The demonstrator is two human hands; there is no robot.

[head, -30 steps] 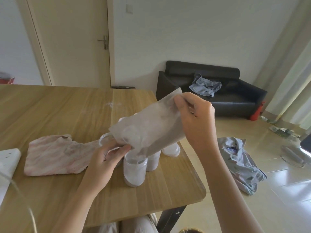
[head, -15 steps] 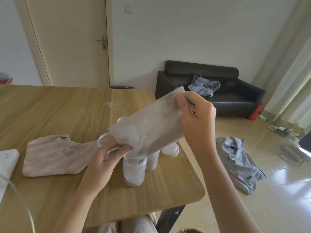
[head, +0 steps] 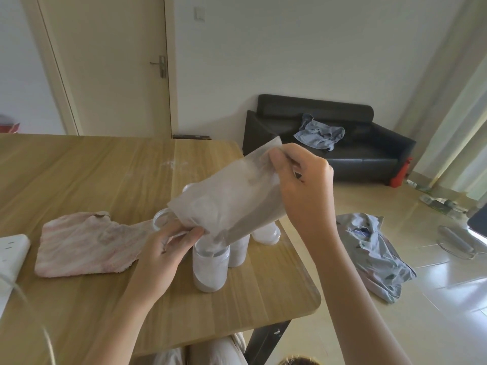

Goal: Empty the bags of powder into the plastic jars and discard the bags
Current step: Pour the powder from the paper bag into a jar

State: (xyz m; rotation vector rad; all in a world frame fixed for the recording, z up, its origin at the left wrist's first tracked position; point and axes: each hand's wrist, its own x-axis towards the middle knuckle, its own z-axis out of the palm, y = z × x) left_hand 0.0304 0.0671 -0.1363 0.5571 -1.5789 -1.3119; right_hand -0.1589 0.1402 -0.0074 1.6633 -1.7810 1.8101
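Observation:
A translucent plastic bag point(head: 232, 198) dusted with white powder hangs tilted over an open plastic jar point(head: 210, 267), its lower corner at the jar's mouth. My right hand point(head: 303, 185) pinches the bag's raised upper corner. My left hand point(head: 166, 248) pinches the bag's lower edge just left of the jar. The jar holds white powder. A second jar point(head: 238, 250) stands right behind it, and a capped jar point(head: 266, 233) sits further back. A loose clear lid point(head: 160, 219) lies left of the jars, partly hidden by the bag.
A pink striped cloth point(head: 84, 246) lies on the wooden table point(head: 79, 180) to the left. A white power strip point(head: 11, 254) sits at the left edge. Clothes point(head: 379, 254) lie on the floor right of the table, before a black sofa point(head: 342, 143).
The bag has tilted slightly steeper, my right hand lifting its upper corner a little. My left hand and the jars have stayed in place.

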